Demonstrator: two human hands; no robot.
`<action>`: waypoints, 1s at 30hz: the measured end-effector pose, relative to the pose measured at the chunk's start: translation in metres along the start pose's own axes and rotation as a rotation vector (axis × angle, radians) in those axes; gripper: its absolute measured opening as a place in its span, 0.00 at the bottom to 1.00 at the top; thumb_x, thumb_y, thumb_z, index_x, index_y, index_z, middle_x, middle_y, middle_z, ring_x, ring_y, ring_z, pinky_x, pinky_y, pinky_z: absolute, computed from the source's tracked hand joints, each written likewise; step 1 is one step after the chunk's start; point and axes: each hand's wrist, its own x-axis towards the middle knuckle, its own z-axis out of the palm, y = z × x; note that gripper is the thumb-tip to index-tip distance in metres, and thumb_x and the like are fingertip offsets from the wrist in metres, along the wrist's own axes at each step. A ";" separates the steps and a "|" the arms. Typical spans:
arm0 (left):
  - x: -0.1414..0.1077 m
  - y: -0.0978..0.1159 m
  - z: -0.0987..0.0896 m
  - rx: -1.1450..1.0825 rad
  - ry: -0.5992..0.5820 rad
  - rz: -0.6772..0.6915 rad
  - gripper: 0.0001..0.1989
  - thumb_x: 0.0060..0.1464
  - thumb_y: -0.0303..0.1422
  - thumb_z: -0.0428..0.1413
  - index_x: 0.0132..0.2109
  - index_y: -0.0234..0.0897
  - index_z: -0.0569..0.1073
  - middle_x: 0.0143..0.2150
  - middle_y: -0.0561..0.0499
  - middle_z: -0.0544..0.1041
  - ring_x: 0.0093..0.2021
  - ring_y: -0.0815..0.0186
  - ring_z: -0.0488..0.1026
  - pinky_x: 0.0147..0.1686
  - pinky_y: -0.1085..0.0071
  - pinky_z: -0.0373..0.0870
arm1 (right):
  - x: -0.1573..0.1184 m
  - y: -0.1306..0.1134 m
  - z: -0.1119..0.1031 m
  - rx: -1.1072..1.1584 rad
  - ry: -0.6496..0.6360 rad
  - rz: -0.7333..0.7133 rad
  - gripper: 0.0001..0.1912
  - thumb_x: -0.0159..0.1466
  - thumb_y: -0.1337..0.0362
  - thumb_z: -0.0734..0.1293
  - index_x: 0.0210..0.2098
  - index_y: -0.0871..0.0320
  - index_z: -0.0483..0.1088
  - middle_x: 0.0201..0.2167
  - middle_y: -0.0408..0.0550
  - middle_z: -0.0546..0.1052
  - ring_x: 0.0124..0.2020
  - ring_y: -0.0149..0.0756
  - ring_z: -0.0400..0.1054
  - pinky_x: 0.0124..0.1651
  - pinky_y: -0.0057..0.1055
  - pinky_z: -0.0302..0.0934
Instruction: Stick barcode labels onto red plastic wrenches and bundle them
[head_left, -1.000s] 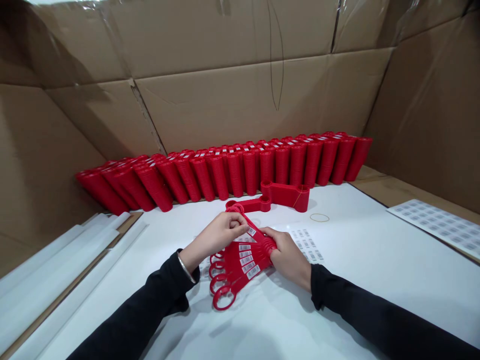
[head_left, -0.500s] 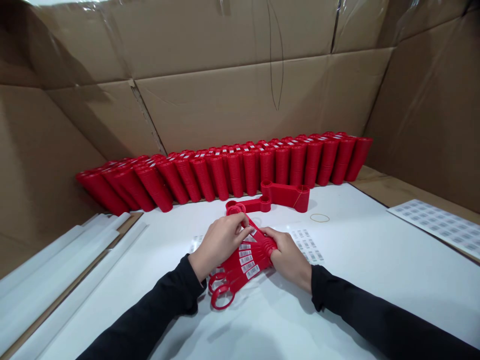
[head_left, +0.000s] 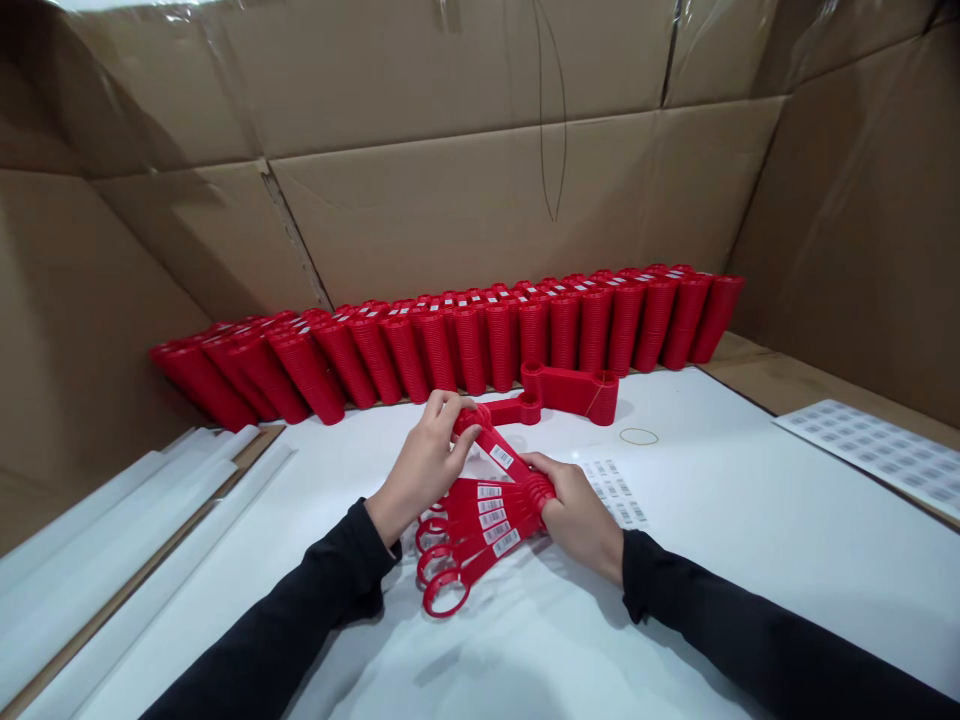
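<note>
My right hand point(head_left: 581, 512) grips a fanned bundle of flat red plastic pieces point(head_left: 469, 525) by their gathered ends. Each piece has a ring at its far end, and several carry white barcode labels. My left hand point(head_left: 427, 455) pinches the ring end of the uppermost piece point(head_left: 501, 452), which bears a label and stands apart from the rest of the fan. Behind the hands lie a low red stack point(head_left: 510, 410) and a taller red stack point(head_left: 574, 392) with a rubber band round its right end. A barcode label sheet point(head_left: 615, 490) lies partly under my right hand.
A long row of red stacks point(head_left: 472, 345) stands along the cardboard wall point(head_left: 465, 210). White sheets point(head_left: 112, 540) lie at the left, another label sheet point(head_left: 874, 445) at the right. A loose rubber band point(head_left: 639, 436) rests on the white table point(head_left: 720, 480).
My left hand has moved up and left, from over the label to the ring end of the uppermost piece. That label now shows fully. My right hand has kept its hold.
</note>
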 end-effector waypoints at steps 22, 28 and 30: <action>0.003 -0.044 -0.016 0.399 -0.506 -0.047 0.13 0.55 0.29 0.43 0.41 0.35 0.72 0.38 0.46 0.73 0.36 0.64 0.69 0.35 0.72 0.61 | 0.001 0.006 0.000 -0.046 -0.022 0.015 0.30 0.49 0.76 0.53 0.48 0.60 0.69 0.37 0.45 0.74 0.33 0.28 0.67 0.33 0.20 0.60; -0.001 -0.059 -0.011 0.485 -0.621 -0.117 0.10 0.47 0.27 0.50 0.36 0.33 0.74 0.37 0.45 0.73 0.36 0.61 0.69 0.36 0.70 0.62 | -0.001 0.008 0.001 -0.119 -0.029 0.037 0.28 0.49 0.76 0.53 0.47 0.60 0.70 0.35 0.45 0.74 0.33 0.28 0.67 0.32 0.19 0.58; -0.002 -0.058 -0.009 0.479 -0.620 -0.125 0.10 0.46 0.26 0.50 0.36 0.33 0.74 0.37 0.45 0.73 0.36 0.62 0.69 0.36 0.70 0.62 | 0.000 0.008 0.000 -0.133 -0.023 0.035 0.28 0.49 0.76 0.54 0.47 0.60 0.69 0.36 0.46 0.74 0.33 0.29 0.67 0.31 0.19 0.58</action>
